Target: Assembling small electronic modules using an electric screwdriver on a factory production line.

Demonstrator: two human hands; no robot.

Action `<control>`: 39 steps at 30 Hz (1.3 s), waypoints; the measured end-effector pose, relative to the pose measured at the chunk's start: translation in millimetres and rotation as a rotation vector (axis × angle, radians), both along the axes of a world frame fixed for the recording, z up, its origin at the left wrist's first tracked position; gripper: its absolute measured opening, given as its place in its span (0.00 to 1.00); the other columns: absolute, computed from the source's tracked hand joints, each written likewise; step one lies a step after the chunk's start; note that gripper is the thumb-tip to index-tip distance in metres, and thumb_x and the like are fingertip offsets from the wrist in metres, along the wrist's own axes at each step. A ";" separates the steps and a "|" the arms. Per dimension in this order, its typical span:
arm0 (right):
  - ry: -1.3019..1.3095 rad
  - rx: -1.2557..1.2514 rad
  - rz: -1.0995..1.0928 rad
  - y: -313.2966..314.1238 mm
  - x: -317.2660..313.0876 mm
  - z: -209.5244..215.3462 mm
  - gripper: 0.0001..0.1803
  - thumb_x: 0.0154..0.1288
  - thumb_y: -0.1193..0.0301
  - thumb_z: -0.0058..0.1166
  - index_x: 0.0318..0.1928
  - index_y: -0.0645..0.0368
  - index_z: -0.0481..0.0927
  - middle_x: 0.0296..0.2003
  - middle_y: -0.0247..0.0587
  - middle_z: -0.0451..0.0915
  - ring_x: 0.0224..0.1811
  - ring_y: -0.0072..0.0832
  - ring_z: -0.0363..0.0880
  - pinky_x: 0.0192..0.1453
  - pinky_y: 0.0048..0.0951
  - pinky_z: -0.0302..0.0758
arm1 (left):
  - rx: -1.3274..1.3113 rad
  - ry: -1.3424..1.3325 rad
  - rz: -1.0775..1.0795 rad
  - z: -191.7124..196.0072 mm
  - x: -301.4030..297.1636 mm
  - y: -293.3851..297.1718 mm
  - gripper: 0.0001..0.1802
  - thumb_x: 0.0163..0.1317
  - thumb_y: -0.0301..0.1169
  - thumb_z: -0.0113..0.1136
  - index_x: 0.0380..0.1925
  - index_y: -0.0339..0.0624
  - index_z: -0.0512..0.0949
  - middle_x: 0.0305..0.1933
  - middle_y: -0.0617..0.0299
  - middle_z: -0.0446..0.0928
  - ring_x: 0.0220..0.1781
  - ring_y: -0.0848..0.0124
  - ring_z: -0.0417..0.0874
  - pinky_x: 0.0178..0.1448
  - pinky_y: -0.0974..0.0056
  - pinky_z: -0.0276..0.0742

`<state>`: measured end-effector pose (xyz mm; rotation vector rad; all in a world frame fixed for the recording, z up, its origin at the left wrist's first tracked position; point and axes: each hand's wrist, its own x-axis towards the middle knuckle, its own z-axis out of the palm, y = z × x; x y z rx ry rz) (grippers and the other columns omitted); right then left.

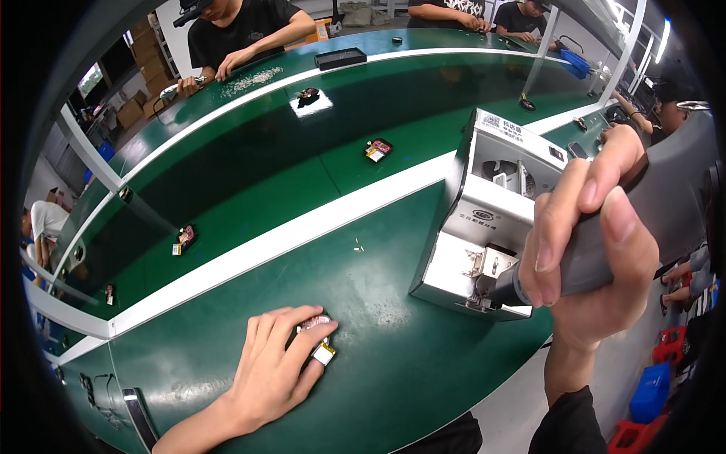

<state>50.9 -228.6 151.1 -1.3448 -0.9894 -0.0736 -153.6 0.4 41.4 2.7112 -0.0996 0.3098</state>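
Left hand [276, 363] pressed flat over small part [321, 342] at lower centre of bench [393, 363]; right hand [590, 242] clenched around grey tool [650, 219], up right, tip aimed down-left at white feeder box [484, 219].

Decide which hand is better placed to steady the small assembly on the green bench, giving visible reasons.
Left. The left hand already rests on the small assembly, fingers covering it. The right hand is occupied gripping a grey power screwdriver near the white screw feeder.

2 bare forearms; right hand [597, 250] with black cuff at wrist; left hand [276, 363] sleeveless.
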 end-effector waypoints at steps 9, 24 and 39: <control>0.069 -0.114 -0.006 12.1 -1.0 5.9 0.12 0.81 0.65 0.41 0.42 0.59 0.60 0.17 0.42 0.67 0.07 0.22 0.57 0.08 0.23 0.64 | -0.238 -0.037 -0.028 -4.1 -24.0 -14.7 0.18 0.55 0.22 0.74 0.48 0.43 0.86 0.56 0.59 0.81 0.62 0.55 0.84 0.61 0.52 0.83; 0.460 0.115 0.619 61.7 -55.7 -25.2 0.22 0.79 0.62 0.62 0.46 0.62 0.63 0.25 0.56 0.78 0.18 0.35 0.76 0.22 0.36 0.79 | 0.310 -0.288 -0.156 1.9 -33.1 -9.2 0.10 0.59 0.22 0.68 0.41 0.37 0.87 0.42 0.57 0.85 0.48 0.62 0.92 0.40 0.68 0.88; 0.666 0.129 0.540 82.5 -103.2 -36.8 0.24 0.76 0.62 0.68 0.48 0.60 0.64 0.32 0.57 0.81 0.25 0.37 0.79 0.33 0.41 0.81 | 0.484 -0.419 -0.159 -1.1 -60.6 -7.4 0.14 0.61 0.25 0.67 0.45 0.27 0.87 0.45 0.46 0.87 0.43 0.56 0.90 0.41 0.64 0.86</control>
